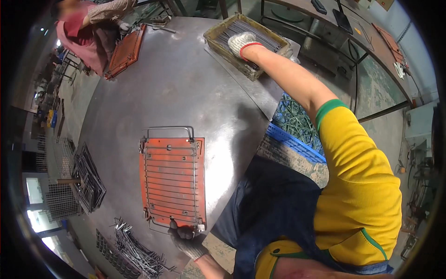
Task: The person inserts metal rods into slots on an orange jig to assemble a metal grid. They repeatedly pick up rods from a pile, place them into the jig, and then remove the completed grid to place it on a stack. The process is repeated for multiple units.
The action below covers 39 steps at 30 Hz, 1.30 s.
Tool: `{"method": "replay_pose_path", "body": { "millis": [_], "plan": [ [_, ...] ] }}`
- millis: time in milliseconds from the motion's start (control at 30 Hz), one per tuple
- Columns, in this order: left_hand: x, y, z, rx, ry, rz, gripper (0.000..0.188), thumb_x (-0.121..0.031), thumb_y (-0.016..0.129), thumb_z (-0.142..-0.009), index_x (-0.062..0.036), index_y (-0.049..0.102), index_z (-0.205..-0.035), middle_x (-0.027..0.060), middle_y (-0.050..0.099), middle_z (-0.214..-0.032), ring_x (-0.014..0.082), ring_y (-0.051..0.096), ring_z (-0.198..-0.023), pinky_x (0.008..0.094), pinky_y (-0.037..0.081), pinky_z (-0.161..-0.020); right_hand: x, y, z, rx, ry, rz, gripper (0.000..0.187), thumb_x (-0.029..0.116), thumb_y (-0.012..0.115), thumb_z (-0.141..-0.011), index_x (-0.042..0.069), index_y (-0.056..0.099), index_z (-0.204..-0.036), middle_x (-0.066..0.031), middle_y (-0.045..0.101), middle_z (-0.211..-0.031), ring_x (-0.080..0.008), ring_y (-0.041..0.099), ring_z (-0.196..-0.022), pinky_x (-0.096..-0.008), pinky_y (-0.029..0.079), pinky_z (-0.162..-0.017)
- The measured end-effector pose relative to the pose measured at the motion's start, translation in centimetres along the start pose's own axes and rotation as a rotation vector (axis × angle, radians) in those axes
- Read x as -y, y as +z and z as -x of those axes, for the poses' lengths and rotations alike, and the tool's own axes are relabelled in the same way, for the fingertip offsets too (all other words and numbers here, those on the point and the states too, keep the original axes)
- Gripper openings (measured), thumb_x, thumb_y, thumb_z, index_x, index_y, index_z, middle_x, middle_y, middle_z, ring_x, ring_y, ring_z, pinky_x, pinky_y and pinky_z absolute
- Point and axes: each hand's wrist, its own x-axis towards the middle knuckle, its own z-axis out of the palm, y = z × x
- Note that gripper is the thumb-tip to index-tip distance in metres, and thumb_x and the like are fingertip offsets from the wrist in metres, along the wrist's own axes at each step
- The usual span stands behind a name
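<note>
An orange rectangular metal jig plate [173, 186] lies on the steel table with a wire grid of thin rods [169, 168] over it. At the plate's near edge is my left hand [186, 238] in a dark-palmed glove, its fingers curled against the edge. My right hand [242, 43], in a white knit glove with a red cuff, reaches far out to the right. It is inside a worn yellowish box [218, 50] of straight metal rods [267, 37]. Its fingers bend down onto the rods, the tips hidden. A bent wire loop [168, 128] sticks out past the plate's far edge.
Opposite at the far left, a person [88, 37] works at another orange plate [125, 51]. Short rods [134, 246] lie near left; black wire frames [88, 179] are stacked at the left edge. A blue crate [295, 142] of green strips stands below right, a bench [357, 32] beyond.
</note>
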Motion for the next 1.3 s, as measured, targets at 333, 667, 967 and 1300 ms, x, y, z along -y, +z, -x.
{"method": "replay_pose_path", "body": {
  "millis": [333, 667, 967, 1300],
  "plan": [
    [-3.2, 3.2, -2.1, -0.071, 0.103, 0.065, 0.022, -0.032, 0.054, -0.105, -0.0128, 0.063, -0.111, -0.0099, 0.037, -0.062, 0.0025, 0.036, -0.049, 0.0217, 0.03, -0.039, -5.0, -2.2, 1.3, 0.066, 0.128, -0.701, 0.022, 0.019, 0.063, -0.084, -0.001, 0.073, -0.084, -0.0143, 0.066, -0.069, -0.0219, 0.065, -0.063, -0.0385, 0.05, -0.058],
    [-3.4, 2.3, -3.5, -0.011, 0.123, 0.034, 0.019, -0.03, 0.055, -0.104, -0.0133, 0.063, -0.108, -0.0101, 0.04, -0.062, 0.0023, 0.039, -0.049, 0.021, 0.028, -0.04, -5.1, -5.2, 2.9, -0.084, 0.275, -1.224, 0.027, 0.034, 0.068, -0.091, 0.008, 0.074, -0.088, 0.0039, 0.052, -0.056, -0.0076, 0.042, -0.045, -0.0291, 0.031, -0.043],
    [-4.3, 1.9, -5.6, -0.561, 0.764, -1.045, 0.055, -0.021, 0.062, -0.101, -0.0028, 0.045, -0.15, 0.0172, 0.062, -0.137, 0.0256, 0.063, -0.118, 0.0352, 0.049, -0.098, 12.6, -10.2, 13.5, 0.34, -0.217, -1.667, 0.041, 0.027, 0.062, -0.099, -0.002, 0.061, -0.128, -0.0067, 0.071, -0.092, -0.0109, 0.065, -0.066, -0.0255, 0.055, -0.056],
    [-3.0, 16.5, 3.9, 0.445, 0.244, -0.831, 0.037, -0.013, 0.062, -0.099, -0.0009, 0.058, -0.135, 0.0114, 0.069, -0.122, 0.0164, 0.066, -0.112, 0.0306, 0.055, -0.093, 25.8, -5.1, 19.9, 0.113, -1.252, -1.028, 0.022, 0.028, 0.06, -0.095, 0.009, 0.066, -0.105, -0.0112, 0.068, -0.09, -0.0269, 0.068, -0.086, -0.0408, 0.055, -0.077]
  ]
}}
